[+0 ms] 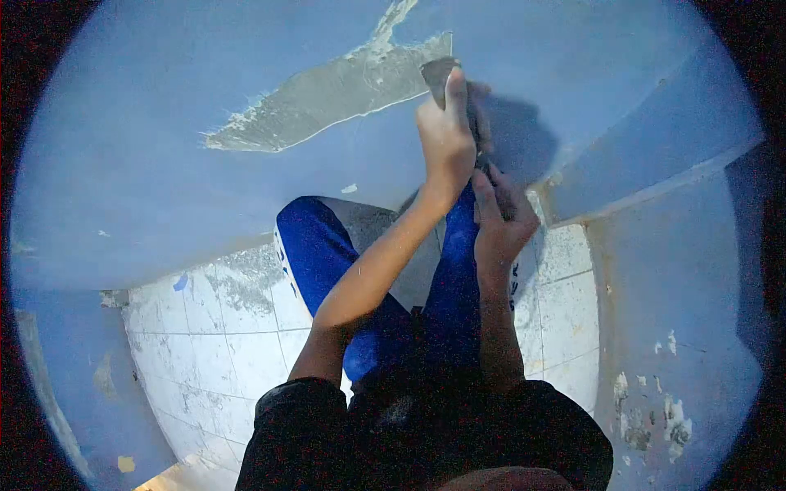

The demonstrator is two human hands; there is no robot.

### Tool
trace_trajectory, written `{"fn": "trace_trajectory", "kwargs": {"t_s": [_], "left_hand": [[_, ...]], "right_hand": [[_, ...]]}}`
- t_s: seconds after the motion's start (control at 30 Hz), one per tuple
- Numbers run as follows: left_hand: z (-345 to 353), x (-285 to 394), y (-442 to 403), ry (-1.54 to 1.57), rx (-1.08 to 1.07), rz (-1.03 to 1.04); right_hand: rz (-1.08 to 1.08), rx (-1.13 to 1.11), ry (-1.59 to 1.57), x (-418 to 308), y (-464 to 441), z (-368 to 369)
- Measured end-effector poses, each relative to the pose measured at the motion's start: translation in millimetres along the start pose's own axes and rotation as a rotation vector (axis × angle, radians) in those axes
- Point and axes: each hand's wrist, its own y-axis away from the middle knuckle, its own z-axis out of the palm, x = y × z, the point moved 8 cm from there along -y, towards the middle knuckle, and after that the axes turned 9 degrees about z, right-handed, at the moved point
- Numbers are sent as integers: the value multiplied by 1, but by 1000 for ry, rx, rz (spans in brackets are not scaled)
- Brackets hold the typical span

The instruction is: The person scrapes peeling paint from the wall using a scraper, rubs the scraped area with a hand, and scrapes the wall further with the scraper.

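Stretched out to the wall, my left hand is closed around a dark scraper, with the thumb lying along it. The scraper's broad end meets the right end of a bare grey patch, where the blue paint is off and the edges are ragged. Lower down, my right hand has its fingers pinched together at the tool's lower end. How much of the handle lies in those fingers is hidden.
The blue wall rises in front, with a ledge at right. Bent knees in blue trousers are close to the wall. White floor tiles carry grey smears and paint flakes. More peeled spots mark the right wall.
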Motion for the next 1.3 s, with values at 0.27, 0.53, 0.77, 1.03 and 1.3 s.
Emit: {"fn": "trace_trajectory", "kwargs": {"t_s": [0.27, 0.53, 0.77, 1.03, 1.3], "left_hand": [[-7, -7, 5, 7, 72, -150], [-7, 5, -3, 7, 48, -44], [-4, 0, -8, 35, -7, -25], [-8, -3, -3, 28, 55, -51], [0, 12, -12, 73, 42, -27]], "right_hand": [[-160, -3, 24, -1, -1, 3], [-74, -17, 38, -2, -1, 10], [-59, 12, -2, 3, -2, 9], [-67, 2, -3, 3, -1, 11], [-104, 2, 22, -3, -4, 9]]}}
